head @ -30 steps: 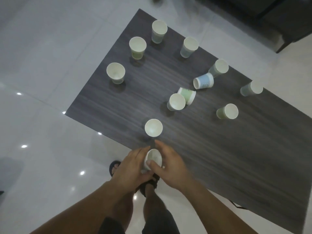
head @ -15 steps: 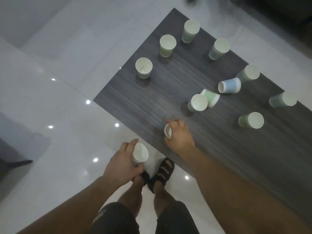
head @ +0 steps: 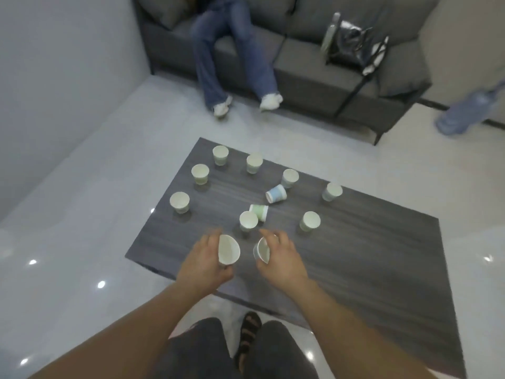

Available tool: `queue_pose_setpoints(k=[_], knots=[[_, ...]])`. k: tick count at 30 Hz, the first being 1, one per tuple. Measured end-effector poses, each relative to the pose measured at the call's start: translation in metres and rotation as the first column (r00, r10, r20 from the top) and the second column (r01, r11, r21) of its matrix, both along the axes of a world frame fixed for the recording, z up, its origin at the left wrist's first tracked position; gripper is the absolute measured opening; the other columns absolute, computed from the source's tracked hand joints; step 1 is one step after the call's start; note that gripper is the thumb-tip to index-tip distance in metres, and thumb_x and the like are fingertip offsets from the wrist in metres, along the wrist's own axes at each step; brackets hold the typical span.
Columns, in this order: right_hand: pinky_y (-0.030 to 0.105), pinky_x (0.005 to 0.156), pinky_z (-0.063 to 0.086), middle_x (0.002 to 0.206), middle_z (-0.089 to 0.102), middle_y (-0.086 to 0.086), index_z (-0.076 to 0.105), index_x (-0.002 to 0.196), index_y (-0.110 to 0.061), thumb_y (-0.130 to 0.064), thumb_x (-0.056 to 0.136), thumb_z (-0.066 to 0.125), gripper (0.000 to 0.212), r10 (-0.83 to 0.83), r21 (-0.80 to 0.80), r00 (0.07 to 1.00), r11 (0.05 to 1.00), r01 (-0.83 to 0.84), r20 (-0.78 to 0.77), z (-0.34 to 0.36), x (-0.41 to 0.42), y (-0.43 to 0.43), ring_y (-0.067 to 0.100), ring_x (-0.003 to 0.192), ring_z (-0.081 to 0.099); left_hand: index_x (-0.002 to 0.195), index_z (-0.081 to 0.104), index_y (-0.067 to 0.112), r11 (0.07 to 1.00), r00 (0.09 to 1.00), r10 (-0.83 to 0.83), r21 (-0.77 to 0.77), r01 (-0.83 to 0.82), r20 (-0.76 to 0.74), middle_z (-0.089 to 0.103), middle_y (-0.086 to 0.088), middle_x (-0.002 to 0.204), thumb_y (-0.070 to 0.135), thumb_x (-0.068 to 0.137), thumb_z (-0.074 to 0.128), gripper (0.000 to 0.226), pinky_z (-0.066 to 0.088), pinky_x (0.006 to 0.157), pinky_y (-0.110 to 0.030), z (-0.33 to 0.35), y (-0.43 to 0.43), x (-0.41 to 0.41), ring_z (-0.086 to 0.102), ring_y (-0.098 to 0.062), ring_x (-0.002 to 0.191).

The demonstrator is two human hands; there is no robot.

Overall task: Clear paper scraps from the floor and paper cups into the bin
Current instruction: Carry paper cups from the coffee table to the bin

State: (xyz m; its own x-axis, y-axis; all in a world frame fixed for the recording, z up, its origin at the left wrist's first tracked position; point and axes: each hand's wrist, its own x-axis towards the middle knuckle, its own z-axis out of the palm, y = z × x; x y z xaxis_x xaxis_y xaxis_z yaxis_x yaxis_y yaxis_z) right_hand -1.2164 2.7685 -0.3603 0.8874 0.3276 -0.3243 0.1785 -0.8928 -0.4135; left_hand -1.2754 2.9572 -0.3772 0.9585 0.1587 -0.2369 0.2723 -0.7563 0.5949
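Floor (head: 82, 214): glossy white tile w/ light glints. On it, bench (head: 382, 269): dark wood-grain, seen corner-on from above.

Far L on bench: cup 1 (head: 179, 202), upright, white inside. At its 1 o'clock, cup 2 (head: 200, 174), upright, greenish wall. At 5 o'clock of cup 1, over the near edge: L hand (head: 203, 262), fingers curled round L-held cup (head: 228, 250), mouth tipped toward R; touching bench or not, can't tell.

Near far corner: cup 3 (head: 220, 155), upright. At 1 o'clock of L-held cup: cup 4 (head: 248, 221), upright, just beside green cup (head: 259, 212) lying on its side. At 3 o'clock of cup 3: cup 5 (head: 254, 163), upright.

R-held cup (head: 261, 250): mouth tipped toward L, apart from L-held cup, gripped by R hand (head: 282, 259), fingers wrapped over rim & wall.

At 1 o'clock of green cup: blue cup (head: 276, 193), on its side, mouth toward L. Just beyond, at 1 o'clock: cup 6 (head: 290, 178), upright. At 1 o'clock of R hand: cup 7 (head: 310, 221), upright. Furthest R: cup 8 (head: 331, 191), upright.

Past bench at 12 o'clock: grey sofa (head: 300, 58), seated person's legs (head: 232, 50) in jeans, white shoes; black bag (head: 352, 45) on seat. Far R on floor: blurred blue bottle (head: 464, 110). Bottom edge: dark shorts (head: 196, 351), black sandal (head: 248, 332).
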Motion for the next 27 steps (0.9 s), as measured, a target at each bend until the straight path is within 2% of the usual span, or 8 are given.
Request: queue_pose_setpoints(k=[3, 7, 11, 14, 19, 23, 27], knots=[[0.033, 0.099, 0.039, 0.14, 0.033, 0.001, 0.032, 0.147, -0.029, -0.031, 0.086, 0.061, 0.068, -0.16, 0.047, 0.985, 0.986, 0.157, 0.064, 0.027, -0.025, -0.012, 0.026, 0.123, 0.04, 0.147, 0.018, 0.023, 0.993, 0.993, -0.119, 0.022, 0.119, 0.003, 0.041, -0.002, 0.13, 0.037, 0.068, 0.073, 0.097, 0.045, 0.091, -0.035, 0.027, -0.006, 0.003, 0.047, -0.024, 0.117], [0.036, 0.101, 0.04, 0.144, 0.031, 0.001, 0.031, 0.147, -0.029, -0.032, 0.085, 0.063, 0.07, -0.355, 0.075, 0.93, 0.934, 0.348, 0.101, 0.057, -0.065, -0.026, 0.026, 0.123, 0.04, 0.144, 0.027, 0.024, 0.951, 0.951, -0.306, 0.066, 0.303, 0.044, 0.041, -0.001, 0.12, 0.036, 0.071, 0.066, 0.084, 0.047, 0.086, -0.038, 0.065, -0.015, 0.008, 0.052, -0.025, 0.104], [0.036, 0.099, 0.04, 0.143, 0.032, 0.001, 0.03, 0.148, -0.029, -0.033, 0.085, 0.061, 0.071, -0.524, 0.099, 0.834, 0.852, 0.514, 0.172, 0.08, -0.107, -0.053, 0.027, 0.123, 0.04, 0.14, 0.032, 0.023, 0.866, 0.861, -0.498, 0.115, 0.487, 0.105, 0.038, -0.003, 0.13, 0.035, 0.07, 0.068, 0.079, 0.048, 0.088, -0.039, 0.096, -0.054, 0.021, 0.048, -0.026, 0.113], [0.037, 0.098, 0.043, 0.142, 0.032, 0.0, 0.028, 0.149, -0.031, -0.034, 0.085, 0.061, 0.072, -0.643, 0.11, 0.74, 0.765, 0.635, 0.196, 0.092, -0.146, -0.086, 0.025, 0.124, 0.04, 0.139, 0.034, 0.022, 0.774, 0.755, -0.633, 0.14, 0.617, 0.172, 0.039, -0.003, 0.133, 0.032, 0.069, 0.071, 0.08, 0.046, 0.087, -0.038, 0.113, -0.107, 0.014, 0.047, -0.025, 0.116], [0.037, 0.096, 0.044, 0.143, 0.033, 0.0, 0.028, 0.148, -0.031, -0.039, 0.088, 0.059, 0.068, -0.806, 0.137, 0.543, 0.581, 0.803, 0.235, 0.1, -0.231, -0.159, 0.026, 0.126, 0.042, 0.143, 0.031, 0.021, 0.585, 0.556, -0.809, 0.179, 0.791, 0.188, 0.037, -0.002, 0.137, 0.03, 0.074, 0.069, 0.079, 0.045, 0.091, -0.038, 0.132, -0.208, -0.033, 0.044, -0.024, 0.122], [0.035, 0.09, 0.046, 0.143, 0.035, -0.001, 0.027, 0.147, -0.032, -0.044, 0.087, 0.059, 0.07, -0.888, 0.13, 0.388, 0.427, 0.895, 0.247, 0.097, -0.314, -0.224, 0.024, 0.123, 0.043, 0.145, 0.028, 0.019, 0.441, 0.404, -0.894, 0.223, 0.87, 0.191, 0.034, -0.002, 0.141, 0.034, 0.079, 0.066, 0.077, 0.044, 0.094, -0.039, 0.143, -0.293, -0.09, 0.046, -0.025, 0.121], [0.035, 0.092, 0.044, 0.143, 0.034, -0.002, 0.027, 0.146, -0.032, -0.046, 0.086, 0.059, 0.07, -0.94, 0.129, 0.251, 0.285, 0.95, 0.233, 0.094, -0.412, -0.293, 0.024, 0.124, 0.042, 0.144, 0.029, 0.019, 0.321, 0.273, -0.938, 0.239, 0.917, 0.215, 0.035, -0.003, 0.139, 0.036, 0.077, 0.066, 0.078, 0.045, 0.093, -0.039, 0.149, -0.389, -0.166, 0.045, -0.026, 0.122]])
